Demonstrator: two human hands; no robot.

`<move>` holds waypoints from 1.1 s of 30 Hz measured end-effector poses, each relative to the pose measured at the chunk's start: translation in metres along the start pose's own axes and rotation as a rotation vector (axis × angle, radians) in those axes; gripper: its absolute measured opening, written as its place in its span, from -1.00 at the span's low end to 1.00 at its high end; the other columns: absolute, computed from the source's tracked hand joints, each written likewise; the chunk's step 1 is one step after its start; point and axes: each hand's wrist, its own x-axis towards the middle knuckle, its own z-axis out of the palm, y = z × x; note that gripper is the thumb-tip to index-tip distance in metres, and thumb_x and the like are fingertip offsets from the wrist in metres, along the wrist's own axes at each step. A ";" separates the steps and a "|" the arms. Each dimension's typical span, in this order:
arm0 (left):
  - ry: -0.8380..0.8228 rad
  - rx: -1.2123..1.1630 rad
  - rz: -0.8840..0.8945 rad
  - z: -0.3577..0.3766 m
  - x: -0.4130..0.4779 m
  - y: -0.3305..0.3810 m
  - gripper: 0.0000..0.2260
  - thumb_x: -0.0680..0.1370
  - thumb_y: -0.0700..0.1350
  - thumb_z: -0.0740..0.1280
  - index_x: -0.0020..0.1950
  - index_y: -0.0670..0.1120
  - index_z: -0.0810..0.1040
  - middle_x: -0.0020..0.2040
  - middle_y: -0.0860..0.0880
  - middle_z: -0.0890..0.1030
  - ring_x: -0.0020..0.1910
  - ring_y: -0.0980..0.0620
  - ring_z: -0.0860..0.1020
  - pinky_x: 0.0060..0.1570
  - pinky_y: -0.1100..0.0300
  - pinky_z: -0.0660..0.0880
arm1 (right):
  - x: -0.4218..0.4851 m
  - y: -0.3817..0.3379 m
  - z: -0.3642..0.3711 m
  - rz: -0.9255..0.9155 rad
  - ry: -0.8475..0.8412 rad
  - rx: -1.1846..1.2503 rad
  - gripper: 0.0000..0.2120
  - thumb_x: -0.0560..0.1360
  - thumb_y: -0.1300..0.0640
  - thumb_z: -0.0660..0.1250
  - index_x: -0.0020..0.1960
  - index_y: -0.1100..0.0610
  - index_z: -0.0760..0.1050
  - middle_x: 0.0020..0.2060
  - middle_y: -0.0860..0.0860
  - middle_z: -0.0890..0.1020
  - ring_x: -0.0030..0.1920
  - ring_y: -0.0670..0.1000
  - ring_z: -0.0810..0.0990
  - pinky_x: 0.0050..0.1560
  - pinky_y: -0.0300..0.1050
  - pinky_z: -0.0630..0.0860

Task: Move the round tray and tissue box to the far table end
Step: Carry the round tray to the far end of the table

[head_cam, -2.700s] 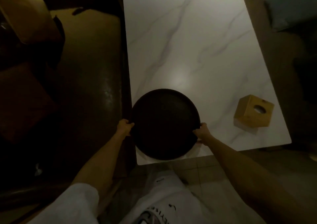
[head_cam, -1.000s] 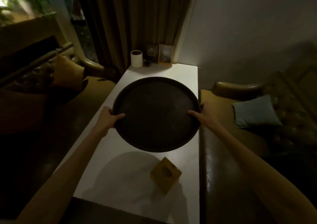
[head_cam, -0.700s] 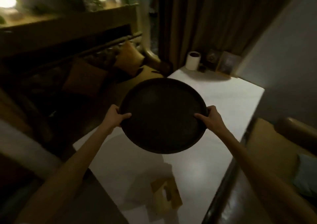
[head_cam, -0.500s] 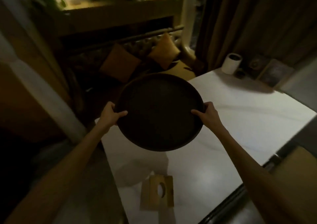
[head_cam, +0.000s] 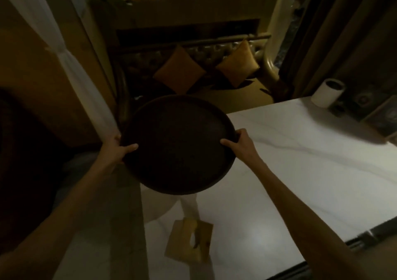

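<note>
A dark round tray (head_cam: 180, 144) hangs in the air over the left edge of the white marble table (head_cam: 300, 172), tilted toward me. My left hand (head_cam: 117, 149) grips its left rim and my right hand (head_cam: 238, 143) grips its right rim, thumbs on top. A tan wooden tissue box (head_cam: 190, 242) with a hole in its top lies on the table below the tray, near me and apart from both hands.
At the table's far right end stand a white roll (head_cam: 327, 93) and framed cards (head_cam: 384, 116). A dark sofa with two orange cushions (head_cam: 180, 74) sits beyond the table. A white curtain (head_cam: 71, 65) hangs at left.
The tray stays in both hands while my view has swung further left. The table now runs off to the right and the sofa faces me. The tissue box has not moved on the table.
</note>
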 end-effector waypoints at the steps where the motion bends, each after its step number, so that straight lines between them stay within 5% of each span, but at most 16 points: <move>1: 0.012 0.005 0.005 0.008 -0.002 0.003 -0.45 0.49 -0.16 0.43 0.42 -0.18 0.31 0.42 -0.19 0.41 0.37 -0.22 0.41 0.18 -0.07 0.45 | 0.007 0.003 -0.006 -0.009 -0.004 -0.017 -0.45 0.44 -0.10 0.46 0.22 0.21 0.34 0.00 0.04 0.50 -0.03 0.03 0.53 -0.25 -0.27 0.42; 5: 0.054 0.018 -0.016 0.058 -0.011 0.019 -0.51 0.51 -0.18 0.41 0.37 -0.24 0.34 0.38 -0.23 0.43 0.34 -0.24 0.43 -0.01 0.11 0.44 | 0.042 0.024 -0.043 -0.040 -0.035 -0.066 -0.44 0.46 -0.11 0.45 0.24 0.22 0.34 0.01 0.04 0.49 -0.04 0.01 0.50 -0.27 -0.27 0.39; 9: 0.124 0.018 -0.057 0.118 -0.021 0.035 -0.51 0.49 -0.15 0.43 0.36 -0.20 0.36 0.35 -0.19 0.47 0.31 -0.22 0.46 -0.33 0.30 0.37 | 0.078 0.047 -0.094 -0.078 -0.087 -0.048 -0.44 0.45 -0.09 0.46 0.25 0.23 0.34 0.03 0.04 0.49 0.01 0.04 0.52 -0.07 -0.12 0.46; 16: 0.182 -0.042 -0.080 0.185 -0.031 0.065 -0.56 0.42 -0.06 0.52 0.14 -0.09 0.36 -0.06 0.06 0.49 0.04 -0.10 0.55 -0.40 0.15 0.52 | 0.117 0.065 -0.178 -0.155 -0.165 -0.025 -0.43 0.45 -0.06 0.47 0.26 0.23 0.35 0.04 0.03 0.49 0.03 0.04 0.53 -0.03 -0.11 0.48; 23: 0.243 -0.038 -0.055 0.207 -0.041 0.085 -0.59 0.42 -0.05 0.51 0.12 -0.10 0.38 -0.05 0.06 0.50 -0.14 0.09 0.55 -0.41 0.17 0.55 | 0.142 0.065 -0.207 -0.198 -0.189 -0.022 -0.39 0.43 -0.07 0.48 0.31 0.22 0.35 0.07 0.01 0.48 0.04 0.01 0.50 -0.01 -0.10 0.49; 33: 0.218 -0.037 -0.014 0.207 -0.038 0.088 -0.59 0.42 -0.07 0.51 0.14 -0.09 0.38 0.02 -0.02 0.51 -0.04 -0.02 0.57 -0.38 0.15 0.56 | 0.139 0.070 -0.212 -0.194 -0.168 -0.012 -0.41 0.45 -0.04 0.48 0.32 0.23 0.35 0.09 0.02 0.48 0.06 0.01 0.49 0.00 -0.09 0.47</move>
